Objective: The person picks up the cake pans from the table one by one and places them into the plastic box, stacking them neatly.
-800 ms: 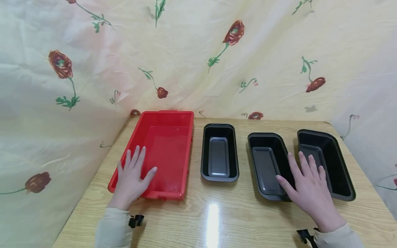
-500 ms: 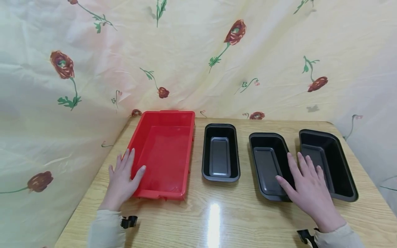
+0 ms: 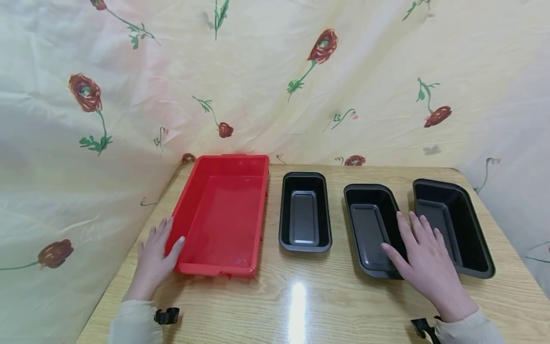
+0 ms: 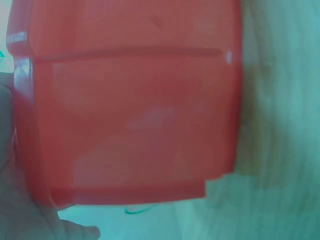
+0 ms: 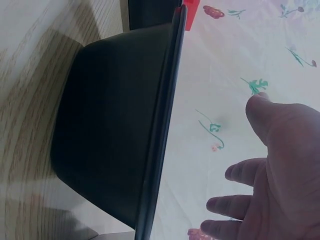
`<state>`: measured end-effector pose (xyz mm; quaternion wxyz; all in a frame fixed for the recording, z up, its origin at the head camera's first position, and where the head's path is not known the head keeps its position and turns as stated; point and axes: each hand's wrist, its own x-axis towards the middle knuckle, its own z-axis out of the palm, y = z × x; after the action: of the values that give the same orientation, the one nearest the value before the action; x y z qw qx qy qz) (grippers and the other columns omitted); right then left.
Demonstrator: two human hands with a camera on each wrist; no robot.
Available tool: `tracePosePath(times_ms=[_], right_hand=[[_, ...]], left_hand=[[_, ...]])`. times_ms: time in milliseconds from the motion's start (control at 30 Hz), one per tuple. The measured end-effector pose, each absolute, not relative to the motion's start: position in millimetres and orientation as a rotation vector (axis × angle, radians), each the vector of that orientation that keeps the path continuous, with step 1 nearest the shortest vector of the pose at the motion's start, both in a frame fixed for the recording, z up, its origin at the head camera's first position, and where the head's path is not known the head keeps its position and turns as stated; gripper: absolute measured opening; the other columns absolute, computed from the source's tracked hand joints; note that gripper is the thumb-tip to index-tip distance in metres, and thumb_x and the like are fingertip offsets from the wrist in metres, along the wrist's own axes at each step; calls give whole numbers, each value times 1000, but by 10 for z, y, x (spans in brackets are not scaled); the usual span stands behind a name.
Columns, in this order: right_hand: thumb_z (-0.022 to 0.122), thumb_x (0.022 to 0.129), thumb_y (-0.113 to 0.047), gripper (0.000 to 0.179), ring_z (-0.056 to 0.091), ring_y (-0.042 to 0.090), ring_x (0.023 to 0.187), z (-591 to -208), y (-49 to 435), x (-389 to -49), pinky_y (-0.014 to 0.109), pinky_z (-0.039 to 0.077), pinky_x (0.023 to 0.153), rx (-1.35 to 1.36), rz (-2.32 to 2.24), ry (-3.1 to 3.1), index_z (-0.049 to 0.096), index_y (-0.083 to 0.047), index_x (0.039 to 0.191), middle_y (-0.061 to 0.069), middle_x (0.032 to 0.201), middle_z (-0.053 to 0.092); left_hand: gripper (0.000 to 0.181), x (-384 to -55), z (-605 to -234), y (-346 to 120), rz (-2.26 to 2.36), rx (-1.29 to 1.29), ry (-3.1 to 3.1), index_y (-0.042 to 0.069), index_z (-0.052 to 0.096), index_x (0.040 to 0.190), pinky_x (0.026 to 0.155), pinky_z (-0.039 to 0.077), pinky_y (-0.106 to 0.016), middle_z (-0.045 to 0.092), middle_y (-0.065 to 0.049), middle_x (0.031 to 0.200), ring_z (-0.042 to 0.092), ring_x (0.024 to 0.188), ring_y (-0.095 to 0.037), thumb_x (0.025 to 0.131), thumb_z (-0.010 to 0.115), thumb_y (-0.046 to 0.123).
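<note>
In the head view my left hand (image 3: 154, 260) is at the near left corner of a shallow red plastic tray (image 3: 223, 224), fingers extended. The left wrist view has the tray's outer wall (image 4: 135, 115) close up, with part of the hand along its left side; I cannot tell whether they touch. My right hand (image 3: 431, 272) is spread over two black loaf pans, the middle one (image 3: 365, 229) and the rightmost one (image 3: 464, 224). From the right wrist, that hand (image 5: 285, 165) appears apart from the nearest pan's rim (image 5: 167, 115), holding nothing.
Another black loaf pan (image 3: 304, 215) stands between the red tray and the middle pan. All sit on a light wooden table (image 3: 240, 310). A floral cloth (image 3: 258, 71) hangs along the back and sides.
My left hand has moved left and slightly toward me, from over the tray's near left part to its outer corner. The right hand has hardly moved. Tray and pans stay in place.
</note>
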<state>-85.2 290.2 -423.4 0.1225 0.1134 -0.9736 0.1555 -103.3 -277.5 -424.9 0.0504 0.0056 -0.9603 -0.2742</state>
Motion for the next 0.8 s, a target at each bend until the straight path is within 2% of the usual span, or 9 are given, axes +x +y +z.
tracePosePath(times_ms=[67,167,300,400,600,700,800], right_hand=[[53,99,-40,78,1,46,144,-4236,2895,-846,61,-2,114,337,473,-2830,15,-2,155,36,153,15],[53,100,-38,77,1,45,145,-4240,2888,-841,60,0,115,342,502,-2817,14,-3,156,35,154,14],[54,100,-36,76,3,45,145,-4249,2878,-846,61,3,114,352,524,-2803,15,-4,156,34,154,15],[55,100,-35,75,5,45,145,-4262,2865,-851,62,6,114,362,534,-2791,16,-3,156,34,153,17],[55,100,-35,74,7,44,145,-4243,2801,-846,58,7,116,382,580,-2799,16,-4,156,33,154,18],[55,100,-35,75,12,46,143,-4219,2766,-847,59,12,114,391,606,-2803,16,-5,156,32,154,19],[56,99,-35,74,19,48,140,-4193,2739,-854,64,19,110,381,617,-2798,17,-5,156,32,152,23]], left_hand=[[73,-1017,-4268,-2810,-890,47,-2931,9,17,157,104,11,-76,17,-23,158,12,141,-52,99,52,38],[71,-986,-4294,-2849,-990,89,-2926,9,14,157,101,30,-71,19,-23,158,22,137,-50,101,51,32],[66,-952,-4314,-2887,-1098,111,-2906,5,12,156,96,41,-65,24,-27,154,33,130,-48,103,45,25],[62,-945,-4323,-2903,-1142,126,-2904,5,11,156,98,40,-64,27,-28,152,36,129,-48,105,41,22],[60,-939,-4331,-2913,-1249,192,-2893,13,11,158,100,41,-60,27,-27,153,38,129,-47,105,39,19],[59,-940,-4337,-2920,-1308,218,-2873,15,12,158,100,41,-59,26,-26,154,37,130,-47,105,38,16],[57,-948,-4347,-2924,-1356,202,-2834,12,15,157,103,38,-58,25,-27,154,35,131,-47,105,38,12]])
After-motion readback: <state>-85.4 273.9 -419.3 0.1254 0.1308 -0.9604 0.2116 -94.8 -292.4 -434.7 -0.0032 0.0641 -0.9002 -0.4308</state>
